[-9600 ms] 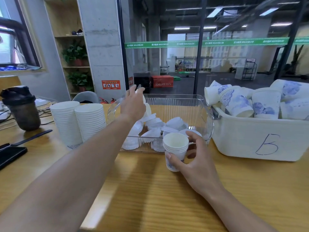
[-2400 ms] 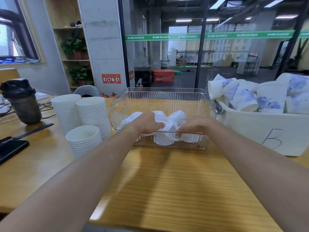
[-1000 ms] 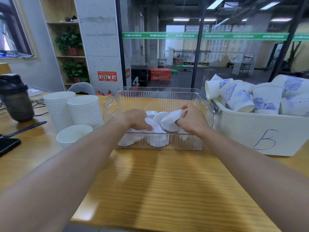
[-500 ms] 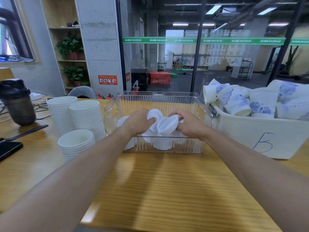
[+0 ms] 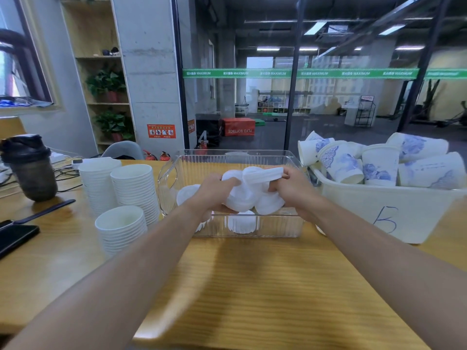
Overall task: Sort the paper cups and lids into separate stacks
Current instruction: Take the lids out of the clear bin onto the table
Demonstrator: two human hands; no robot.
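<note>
Both hands are inside the clear plastic bin (image 5: 255, 231), gathering white lids. My left hand (image 5: 214, 192) grips a bunch of white lids (image 5: 240, 198) from the left. My right hand (image 5: 290, 190) holds the bunch from the right and pinches one lid (image 5: 262, 174) on edge at the top. More lids (image 5: 242, 223) lie on the bin's floor. Three stacks of white paper cups stand left of the bin: a short stack (image 5: 121, 231) in front and two tall stacks (image 5: 134, 190) behind it.
A white tub marked "B" (image 5: 384, 213) at the right holds several blue-patterned paper cups (image 5: 379, 162). A dark shaker bottle (image 5: 30, 168), a black pen (image 5: 40, 210) and a black phone (image 5: 15, 238) lie at the left. Bare wooden tabletop (image 5: 252, 286) stretches in front.
Both hands have lifted the lids slightly and pressed them together into one bunch. My right hand's lid has tipped onto its edge above the bunch.
</note>
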